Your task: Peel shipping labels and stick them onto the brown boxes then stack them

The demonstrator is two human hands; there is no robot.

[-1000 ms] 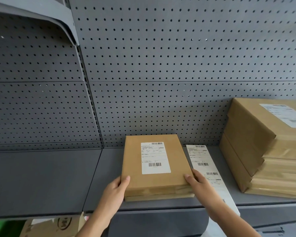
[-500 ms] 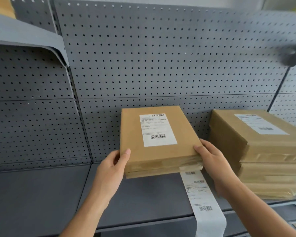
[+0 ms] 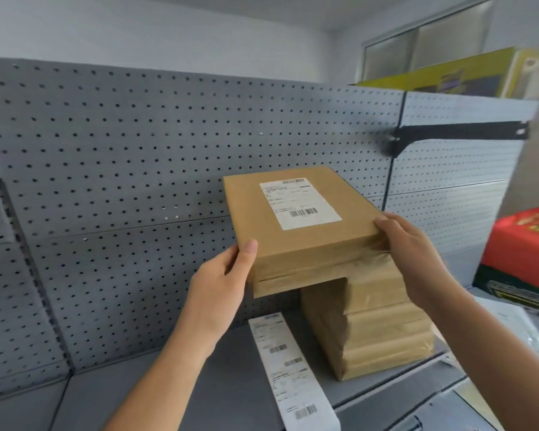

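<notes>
A brown box point(image 3: 246, 206) with a white shipping label point(image 3: 299, 204) on its top is held in the air by both hands. My left hand point(image 3: 221, 284) grips its near left corner and my right hand point(image 3: 411, 253) grips its near right corner. The box hangs partly over the stack of brown boxes point(image 3: 377, 331) on the grey shelf point(image 3: 199, 393), offset to the left; whether it touches the stack I cannot tell. A strip of shipping labels point(image 3: 290, 368) lies on the shelf just left of the stack, running off the front edge.
A grey pegboard wall point(image 3: 122, 181) backs the shelf. A dark shelf bracket point(image 3: 455, 133) sticks out at upper right. A red and green carton point(image 3: 523, 253) stands at the far right. A yellow box point(image 3: 448, 76) lies on top of the unit.
Both hands lifted the labelled box off the shelf and carried it right and up, over the stack. The view swung right and upward.
</notes>
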